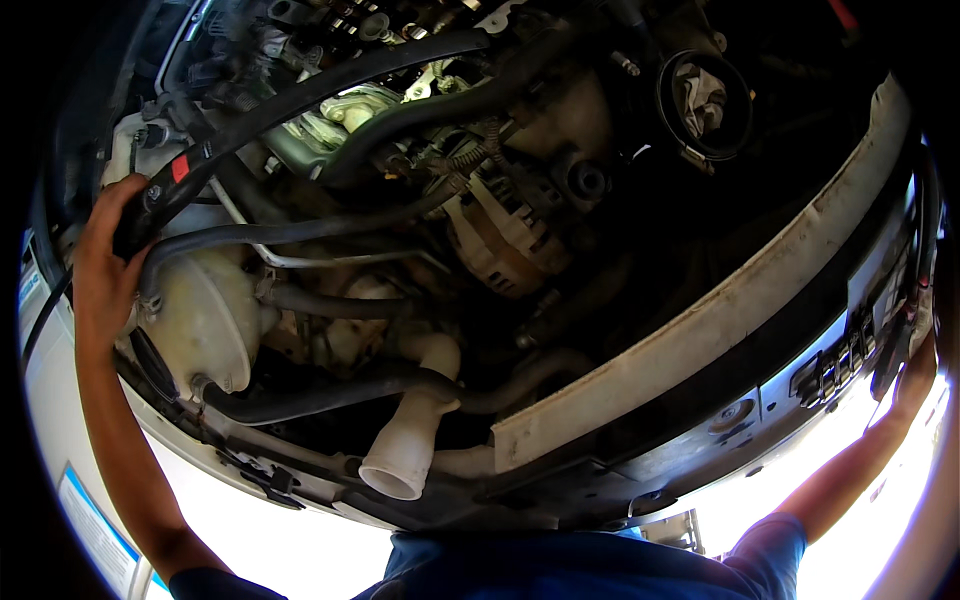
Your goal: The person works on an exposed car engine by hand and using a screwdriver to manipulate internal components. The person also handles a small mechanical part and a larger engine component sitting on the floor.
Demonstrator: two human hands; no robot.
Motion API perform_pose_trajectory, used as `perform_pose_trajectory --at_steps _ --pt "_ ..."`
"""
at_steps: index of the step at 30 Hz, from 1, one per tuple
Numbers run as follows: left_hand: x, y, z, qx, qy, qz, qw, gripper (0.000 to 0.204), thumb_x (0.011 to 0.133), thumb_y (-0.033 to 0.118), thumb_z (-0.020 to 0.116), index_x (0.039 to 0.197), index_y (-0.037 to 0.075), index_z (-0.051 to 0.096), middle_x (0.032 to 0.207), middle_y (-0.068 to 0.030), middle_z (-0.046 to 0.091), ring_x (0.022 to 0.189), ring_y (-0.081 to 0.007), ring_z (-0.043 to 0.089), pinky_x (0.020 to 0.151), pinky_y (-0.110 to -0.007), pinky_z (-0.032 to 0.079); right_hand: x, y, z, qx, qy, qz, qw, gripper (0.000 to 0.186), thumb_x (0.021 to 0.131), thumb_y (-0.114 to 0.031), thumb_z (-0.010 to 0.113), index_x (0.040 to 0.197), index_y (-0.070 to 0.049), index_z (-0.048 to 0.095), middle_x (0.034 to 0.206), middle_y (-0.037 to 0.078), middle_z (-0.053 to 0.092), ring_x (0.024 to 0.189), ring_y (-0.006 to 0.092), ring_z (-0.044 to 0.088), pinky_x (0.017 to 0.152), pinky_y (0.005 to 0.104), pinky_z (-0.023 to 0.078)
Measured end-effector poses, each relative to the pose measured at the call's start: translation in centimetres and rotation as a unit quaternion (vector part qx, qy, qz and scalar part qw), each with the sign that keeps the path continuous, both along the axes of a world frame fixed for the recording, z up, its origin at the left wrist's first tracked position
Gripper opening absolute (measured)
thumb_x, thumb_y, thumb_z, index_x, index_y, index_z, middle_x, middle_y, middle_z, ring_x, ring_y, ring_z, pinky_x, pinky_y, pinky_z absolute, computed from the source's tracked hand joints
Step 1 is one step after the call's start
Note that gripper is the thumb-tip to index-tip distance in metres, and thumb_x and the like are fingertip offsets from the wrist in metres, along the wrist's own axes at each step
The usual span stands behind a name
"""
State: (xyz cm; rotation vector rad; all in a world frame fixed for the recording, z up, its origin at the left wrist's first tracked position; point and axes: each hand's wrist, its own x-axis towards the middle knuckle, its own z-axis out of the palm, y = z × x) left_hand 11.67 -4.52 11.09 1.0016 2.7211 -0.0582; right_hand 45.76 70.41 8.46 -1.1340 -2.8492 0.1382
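At the left side of an open engine bay, my left hand is closed around the handle of a long black inspection lamp with a red patch. The lamp slants up and to the right over the engine, and a black cable trails from its lower end. Bright light falls on the engine's metal parts beneath it. Directly below this hand is a yellowed plastic coolant tank with hoses. Far to the right, my right hand is at the bay's front edge beside dark parts; its fingers are too dim and distorted to make out.
An alternator sits mid-bay. A white funnel-shaped pipe sticks up near the front. A pale crossbar runs along the right. Crumpled material fills a round black opening. Black hoses cross the bay.
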Motion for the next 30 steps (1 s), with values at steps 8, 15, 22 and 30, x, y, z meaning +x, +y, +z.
perform_pose_trajectory --at_steps 8,15,22,30 --pt "0.3 -0.9 0.7 0.018 0.000 0.021 1.000 0.058 0.067 -0.013 0.068 0.120 0.005 0.053 0.115 -0.0128 0.058 0.109 -0.0311 0.056 0.095 -0.035 0.042 0.4 -0.7 1.3 -0.037 0.011 0.000 0.999 0.052 0.102 -0.037 0.030 0.140 -0.003 0.039 0.140 0.012 0.042 0.131 0.0239 0.039 0.110 0.0337 0.023" --pt "-0.6 0.2 1.0 0.079 -0.037 0.062 0.994 0.056 0.066 -0.013 0.065 0.117 0.006 0.053 0.113 -0.0131 0.057 0.106 -0.0332 0.056 0.093 -0.035 0.042 1.4 -1.4 3.1 -0.085 0.045 0.014 0.995 0.051 0.103 -0.036 0.031 0.139 -0.001 0.040 0.139 0.012 0.043 0.130 0.0231 0.039 0.110 0.0326 0.022" --pt "-1.5 0.2 -0.2 0.069 -0.047 0.060 0.995 0.058 0.066 -0.012 0.067 0.120 0.006 0.052 0.117 -0.0136 0.057 0.110 -0.0318 0.055 0.096 -0.034 0.041 3.3 0.2 2.4 -0.050 0.061 0.019 0.997 0.053 0.103 -0.037 0.030 0.140 0.001 0.038 0.142 0.013 0.041 0.132 0.0248 0.037 0.111 0.0339 0.022" --pt "-0.2 -0.1 -0.4 0.044 -0.017 0.126 0.991 0.059 0.066 -0.013 0.067 0.120 0.007 0.052 0.115 -0.0108 0.057 0.109 -0.0296 0.056 0.096 -0.034 0.041 -0.6 -1.9 2.3 -0.013 0.016 -0.049 0.999 0.056 0.100 -0.039 0.028 0.143 -0.004 0.036 0.148 0.013 0.035 0.138 0.0259 0.030 0.113 0.0353 0.019"
